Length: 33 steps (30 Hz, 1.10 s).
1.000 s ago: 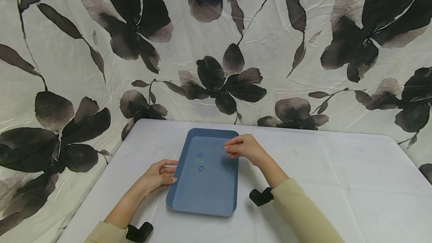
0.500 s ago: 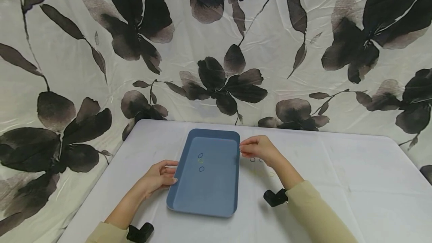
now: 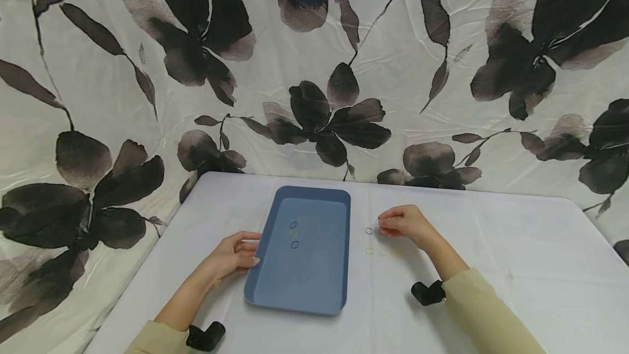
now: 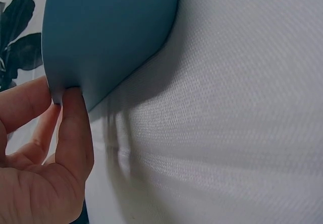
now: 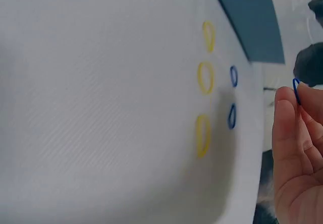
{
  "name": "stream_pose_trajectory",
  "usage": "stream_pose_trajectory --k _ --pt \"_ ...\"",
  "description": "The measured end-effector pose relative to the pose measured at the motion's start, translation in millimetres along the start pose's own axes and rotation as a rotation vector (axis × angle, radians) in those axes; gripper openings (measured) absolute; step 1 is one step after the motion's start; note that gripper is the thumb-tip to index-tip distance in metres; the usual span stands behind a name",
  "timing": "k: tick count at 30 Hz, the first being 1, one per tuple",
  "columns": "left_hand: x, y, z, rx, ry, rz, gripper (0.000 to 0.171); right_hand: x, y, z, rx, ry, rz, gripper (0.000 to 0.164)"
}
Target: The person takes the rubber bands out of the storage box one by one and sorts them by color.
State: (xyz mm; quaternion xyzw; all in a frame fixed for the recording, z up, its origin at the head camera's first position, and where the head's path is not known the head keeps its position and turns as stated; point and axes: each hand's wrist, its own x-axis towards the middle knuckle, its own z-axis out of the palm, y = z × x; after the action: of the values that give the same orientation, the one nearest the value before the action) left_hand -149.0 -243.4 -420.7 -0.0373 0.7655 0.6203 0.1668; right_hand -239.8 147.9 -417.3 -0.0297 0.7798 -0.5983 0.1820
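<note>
My left hand (image 3: 231, 255) pinches the left rim of a blue rectangular tray (image 3: 334, 288), thumb on one side and fingers on the other, as the left wrist view also shows. My right hand (image 3: 405, 224) is over the white tabletop right of the tray. Between its thumb and fingertip is a small blue rubber band (image 5: 295, 89). Close by on the cloth lie several yellow rubber bands (image 5: 198, 77) and two blue rubber bands (image 5: 231, 76). Inside the tray are two blue rubber bands (image 3: 291, 245) with a yellow rubber band (image 3: 293, 232) between them.
A white cloth (image 3: 516, 266) covers the table. Behind it hangs a white curtain (image 3: 275, 59) with dark flowers. Black wrist-worn devices (image 3: 427, 293) sit beside each sleeve, low over the table.
My right hand has moved from over the tray's upper right to the tabletop on its right, uncovering bands there. My left hand, the tray and the bands inside it stay put.
</note>
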Motion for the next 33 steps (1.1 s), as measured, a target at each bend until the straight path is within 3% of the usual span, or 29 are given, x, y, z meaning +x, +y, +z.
stream_pose_trajectory --k 15,25,33 --pt "0.0 -1.8 -0.3 -0.006 -0.010 0.012 0.061 -1.4 26.7 -14.9 -0.173 0.136 0.086 0.016" --pt "2.6 0.2 -1.0 0.008 0.002 0.002 0.061 3.4 28.0 -16.7 -0.236 0.166 0.097 0.013" --pt "1.4 -0.6 0.0 -0.001 -0.003 -0.007 0.062 1.7 29.4 -18.1 -0.248 0.140 0.096 0.011"
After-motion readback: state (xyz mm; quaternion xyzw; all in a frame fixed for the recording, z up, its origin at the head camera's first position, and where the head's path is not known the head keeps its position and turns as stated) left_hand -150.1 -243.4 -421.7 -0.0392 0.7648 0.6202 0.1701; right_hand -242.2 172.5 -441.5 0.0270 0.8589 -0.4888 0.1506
